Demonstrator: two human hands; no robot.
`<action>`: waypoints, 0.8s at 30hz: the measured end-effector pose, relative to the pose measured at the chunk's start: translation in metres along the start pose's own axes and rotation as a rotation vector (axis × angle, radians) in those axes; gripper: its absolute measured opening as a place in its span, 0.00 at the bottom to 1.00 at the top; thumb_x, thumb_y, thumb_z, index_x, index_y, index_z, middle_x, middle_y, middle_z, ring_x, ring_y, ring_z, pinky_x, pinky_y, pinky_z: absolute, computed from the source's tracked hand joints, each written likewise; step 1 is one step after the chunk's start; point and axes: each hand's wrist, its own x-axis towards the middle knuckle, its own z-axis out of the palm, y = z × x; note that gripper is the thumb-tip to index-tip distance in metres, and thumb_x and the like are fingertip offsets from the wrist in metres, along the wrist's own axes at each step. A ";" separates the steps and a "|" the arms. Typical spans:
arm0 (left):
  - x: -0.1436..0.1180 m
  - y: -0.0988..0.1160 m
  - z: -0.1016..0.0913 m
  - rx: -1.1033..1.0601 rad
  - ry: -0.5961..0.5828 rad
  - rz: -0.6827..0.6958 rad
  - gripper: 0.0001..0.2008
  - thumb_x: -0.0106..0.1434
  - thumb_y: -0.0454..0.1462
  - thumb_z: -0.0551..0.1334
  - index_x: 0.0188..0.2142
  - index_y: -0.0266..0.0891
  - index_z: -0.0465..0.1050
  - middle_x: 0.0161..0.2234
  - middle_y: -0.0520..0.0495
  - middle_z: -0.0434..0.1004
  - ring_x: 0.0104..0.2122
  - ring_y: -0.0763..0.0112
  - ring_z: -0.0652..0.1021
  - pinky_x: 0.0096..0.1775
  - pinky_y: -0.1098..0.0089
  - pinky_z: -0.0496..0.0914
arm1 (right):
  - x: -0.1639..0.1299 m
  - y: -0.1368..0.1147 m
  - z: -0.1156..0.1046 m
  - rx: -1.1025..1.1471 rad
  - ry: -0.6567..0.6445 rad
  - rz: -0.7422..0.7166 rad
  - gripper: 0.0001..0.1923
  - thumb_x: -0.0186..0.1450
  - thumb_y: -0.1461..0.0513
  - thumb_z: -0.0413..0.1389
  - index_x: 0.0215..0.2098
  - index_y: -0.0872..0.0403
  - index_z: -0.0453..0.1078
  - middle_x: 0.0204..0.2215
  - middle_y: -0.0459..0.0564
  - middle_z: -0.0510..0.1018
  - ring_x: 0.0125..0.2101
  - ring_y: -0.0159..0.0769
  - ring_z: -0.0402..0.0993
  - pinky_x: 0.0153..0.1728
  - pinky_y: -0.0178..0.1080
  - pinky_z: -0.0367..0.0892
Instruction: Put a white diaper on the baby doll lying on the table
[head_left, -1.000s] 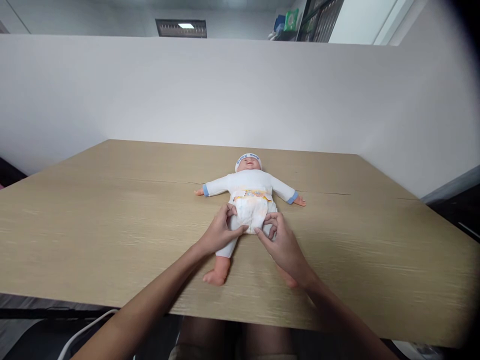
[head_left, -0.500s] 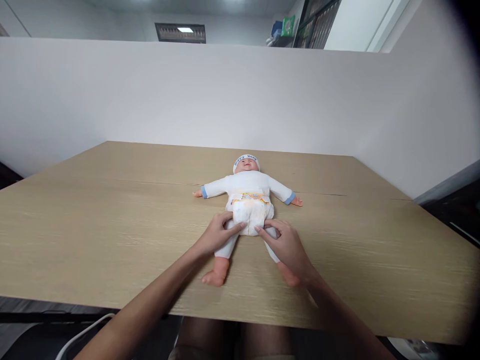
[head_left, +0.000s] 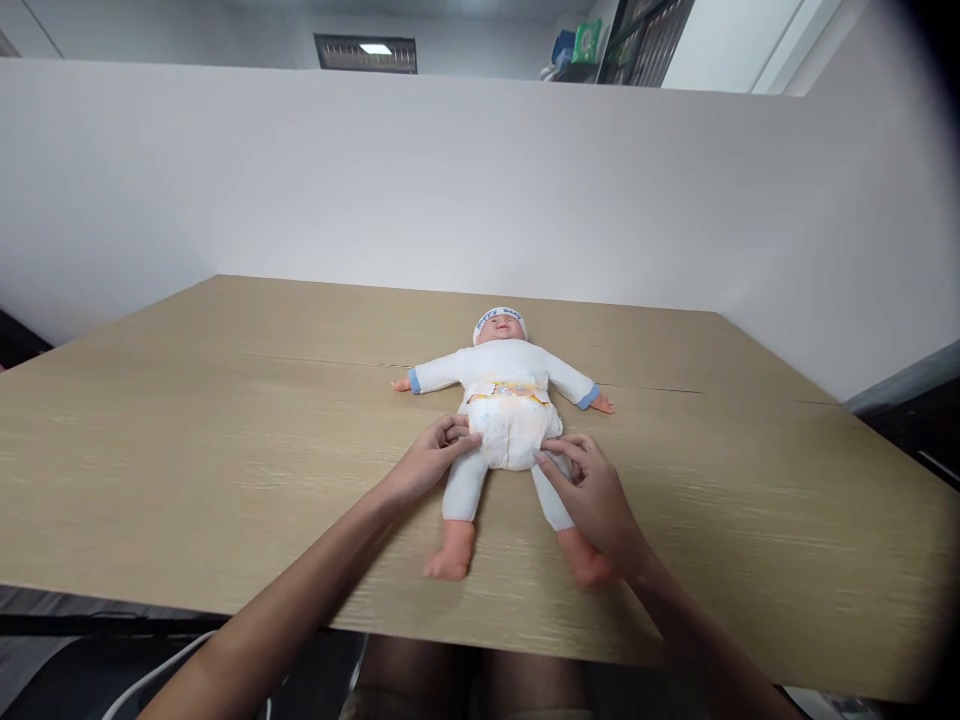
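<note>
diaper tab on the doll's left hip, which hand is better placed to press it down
Right, probably. The right hand already touches the diaper at that hip, on its own side of the doll. The left hand rests at the opposite hip and would have to cross over.

Matt wood-grain table [head_left: 225, 440] — soft cloth-clad doll [head_left: 504, 385], crinkled papery diaper [head_left: 514, 432].

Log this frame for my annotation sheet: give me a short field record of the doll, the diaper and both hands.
doll: lies on its back on the wooden table, arms spread, head away from the person
diaper: white, on the doll's hips
left hand: fingertips at the diaper's left edge
right hand: fingers at the diaper's right edge, over the doll's thigh
backdrop: white partition
</note>
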 end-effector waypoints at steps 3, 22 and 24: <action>-0.010 0.004 -0.010 0.124 0.023 0.046 0.27 0.67 0.53 0.73 0.58 0.41 0.73 0.52 0.40 0.86 0.54 0.57 0.83 0.56 0.58 0.75 | -0.009 0.000 -0.016 0.064 -0.143 0.029 0.23 0.74 0.44 0.60 0.55 0.49 0.83 0.45 0.54 0.81 0.31 0.38 0.72 0.34 0.42 0.73; 0.130 0.034 -0.059 1.453 0.325 0.170 0.22 0.70 0.44 0.64 0.60 0.36 0.74 0.54 0.31 0.84 0.55 0.41 0.80 0.58 0.51 0.66 | 0.162 0.051 0.005 -0.652 -0.163 0.098 0.20 0.74 0.54 0.55 0.53 0.58 0.79 0.52 0.68 0.85 0.50 0.56 0.82 0.46 0.44 0.67; 0.117 0.040 -0.050 1.443 0.379 0.144 0.19 0.71 0.45 0.63 0.55 0.36 0.75 0.49 0.31 0.85 0.50 0.42 0.82 0.51 0.54 0.68 | 0.159 0.043 0.002 -0.641 -0.174 0.118 0.18 0.74 0.55 0.54 0.52 0.58 0.80 0.51 0.68 0.86 0.48 0.56 0.83 0.42 0.43 0.67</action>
